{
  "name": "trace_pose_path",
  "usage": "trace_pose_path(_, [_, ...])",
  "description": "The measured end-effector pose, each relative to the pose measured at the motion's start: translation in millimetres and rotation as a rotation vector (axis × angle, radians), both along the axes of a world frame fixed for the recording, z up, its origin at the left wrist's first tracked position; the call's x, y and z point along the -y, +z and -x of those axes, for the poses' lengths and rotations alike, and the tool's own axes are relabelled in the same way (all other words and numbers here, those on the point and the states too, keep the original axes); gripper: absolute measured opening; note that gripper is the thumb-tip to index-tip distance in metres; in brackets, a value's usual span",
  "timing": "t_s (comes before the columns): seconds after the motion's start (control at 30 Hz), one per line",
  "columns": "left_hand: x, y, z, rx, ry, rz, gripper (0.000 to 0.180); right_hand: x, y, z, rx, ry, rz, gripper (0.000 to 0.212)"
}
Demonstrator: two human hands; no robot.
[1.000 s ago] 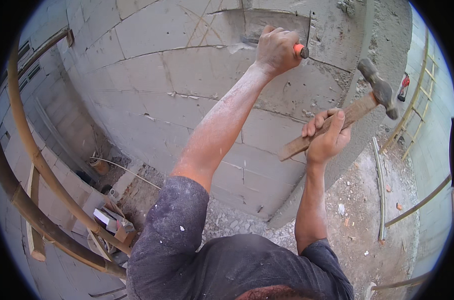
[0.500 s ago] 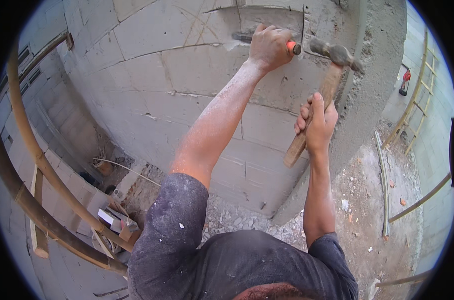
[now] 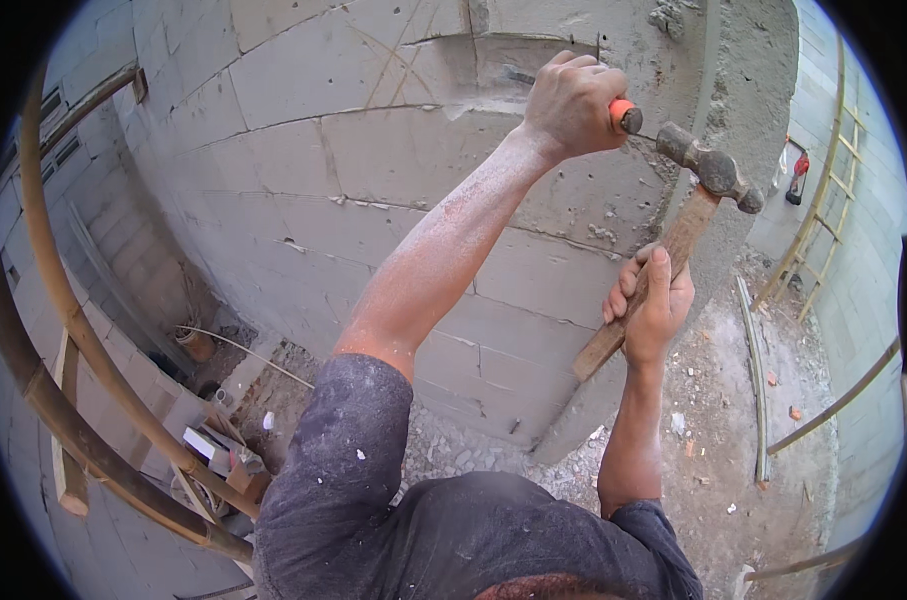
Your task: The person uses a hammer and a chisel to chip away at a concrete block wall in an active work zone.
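My left hand (image 3: pixel 573 108) is closed round a chisel (image 3: pixel 626 117) with an orange-and-black butt end, held sideways against the grey block wall (image 3: pixel 393 150). Its metal end points left into a shallow recess (image 3: pixel 513 58) cut in the blocks; the fist hides the middle. Below and to the right, my right hand (image 3: pixel 655 308) grips a hammer (image 3: pixel 691 225) by its worn wooden handle. The steel head is a short distance right of the chisel's butt, not touching it. White dust coats my left forearm.
A rough concrete column edge (image 3: pixel 748 110) stands right of the recess. Bamboo poles (image 3: pixel 108 345) cross the left side. Rubble (image 3: pixel 453 445) lies at the wall's foot. Farther right are a ladder (image 3: pixel 831 205), a red-and-black power tool (image 3: pixel 797 180) and a long pole (image 3: pixel 753 370).
My left hand and the chisel have shifted right, so less of the metal end shows. The hammer and my right hand have moved right and down. The view has shifted slightly.
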State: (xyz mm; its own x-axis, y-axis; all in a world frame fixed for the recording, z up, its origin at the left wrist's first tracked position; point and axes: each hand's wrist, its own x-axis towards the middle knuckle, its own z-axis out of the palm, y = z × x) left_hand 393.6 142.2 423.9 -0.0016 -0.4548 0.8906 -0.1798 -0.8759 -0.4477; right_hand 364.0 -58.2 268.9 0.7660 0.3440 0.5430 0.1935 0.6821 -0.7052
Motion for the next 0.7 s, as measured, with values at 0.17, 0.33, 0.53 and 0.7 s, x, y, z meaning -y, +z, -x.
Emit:
trace_pose_path(0.17, [-21,21,0,0.026,0.005,0.022,0.02,7,-3,1,0.002,0.021,0.057,0.027])
trace_pose_path(0.33, [-41,14,-3,-0.006,-0.003,-0.114,0.018,9,-20,6,0.007,0.0,0.038,0.027])
trace_pose_path(0.53, [-40,22,0,-0.054,-0.002,-0.172,0.018,-2,-22,12,0.006,-0.017,0.001,0.026])
trace_pose_path(0.7, [-38,17,3,-0.07,-0.028,-0.27,0.019,-14,-28,18,0.02,-0.051,-0.042,0.026])
